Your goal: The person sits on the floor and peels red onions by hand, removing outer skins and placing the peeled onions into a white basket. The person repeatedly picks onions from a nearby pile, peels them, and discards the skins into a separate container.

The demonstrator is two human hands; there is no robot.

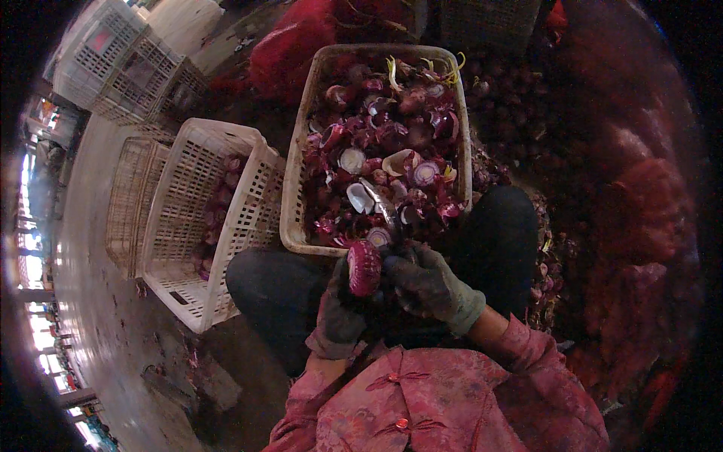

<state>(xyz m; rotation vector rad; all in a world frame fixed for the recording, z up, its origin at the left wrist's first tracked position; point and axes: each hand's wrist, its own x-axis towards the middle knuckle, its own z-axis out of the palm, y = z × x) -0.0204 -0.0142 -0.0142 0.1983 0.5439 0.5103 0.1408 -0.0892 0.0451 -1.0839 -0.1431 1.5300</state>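
Note:
A peeled-looking red onion sits in my left hand, which wears a dark, stained glove. Beside it my right hand, in a glove with a pale green cuff, grips a knife; its handle is mostly hidden by the fingers. The knife blade points away from me, over a plastic crate between my knees. Loose onion skins and sliced-off ends, among them a pale round slice and a purple-ringed slice, fill this crate. A few yellow sprouts stick up at its far end.
To the left, a white perforated crate holds red onions. Another crate stands behind it, with stacked crates farther off. Red mesh sacks line the right side, near many dark onions on the floor.

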